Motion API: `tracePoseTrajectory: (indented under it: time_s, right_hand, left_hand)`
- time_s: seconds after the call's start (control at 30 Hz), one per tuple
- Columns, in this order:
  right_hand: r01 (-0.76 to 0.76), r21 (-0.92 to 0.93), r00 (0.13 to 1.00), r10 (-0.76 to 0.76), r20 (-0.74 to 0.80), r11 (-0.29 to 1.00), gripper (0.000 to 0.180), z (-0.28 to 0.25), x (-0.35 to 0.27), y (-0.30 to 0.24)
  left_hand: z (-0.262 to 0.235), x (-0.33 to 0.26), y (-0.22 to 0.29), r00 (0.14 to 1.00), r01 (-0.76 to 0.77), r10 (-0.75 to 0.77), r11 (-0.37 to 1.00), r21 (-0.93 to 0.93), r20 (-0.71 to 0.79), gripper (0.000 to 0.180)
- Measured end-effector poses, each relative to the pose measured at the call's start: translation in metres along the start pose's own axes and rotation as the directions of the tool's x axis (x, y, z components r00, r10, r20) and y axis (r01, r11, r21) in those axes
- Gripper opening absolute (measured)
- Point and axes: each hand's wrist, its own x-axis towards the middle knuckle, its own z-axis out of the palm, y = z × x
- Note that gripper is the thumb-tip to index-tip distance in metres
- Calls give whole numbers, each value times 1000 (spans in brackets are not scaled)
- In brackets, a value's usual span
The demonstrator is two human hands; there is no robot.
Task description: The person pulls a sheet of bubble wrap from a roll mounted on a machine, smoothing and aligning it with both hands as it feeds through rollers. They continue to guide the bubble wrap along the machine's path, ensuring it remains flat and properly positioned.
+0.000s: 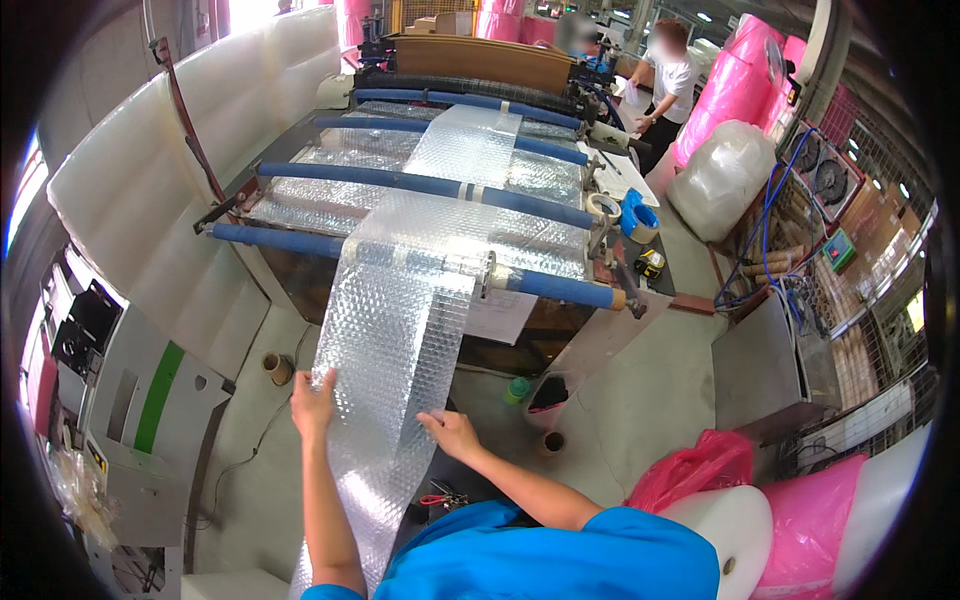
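Left hand (314, 404) at eight o'clock, right hand (452, 434) at six, you pinch likely light, soft bubble wrap (385, 345), best held by its edges.

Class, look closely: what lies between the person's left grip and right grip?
A strip of clear bubble wrap fills the stretch between the left grip and the right grip, as the head view shows.

Blue rollers (560, 288) before me carry a clear bubble-wrap sheet (390, 310). The dark ledge (664, 242) beside them holds papers (617, 172), tape rolls (632, 210) and a tape measure (650, 264); on the grey floor (650, 400) stand short brown tubes (277, 372).
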Motion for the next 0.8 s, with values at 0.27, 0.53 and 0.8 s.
tracePoseTrajectory:
  time_s: [0.27, 0.53, 0.8]
  right_hand:
    - [-21, 600, 994, -45, 95, 800, 29, -16, -45, -98]
    - [-73, 496, 996, 90, -9, 865, 37, 5, -41, -34]
    - [25, 242, 998, -11, -56, 970, 43, 17, 8, 56]
  left_hand:
    - [-75, 21, 32, 979, -203, 201, 934, -294, -38, 37]
    - [-15, 16, -27, 966, -252, 258, 929, -269, -13, 36]
    - [38, -1, -30, 992, -126, 127, 992, -31, 17, 44]
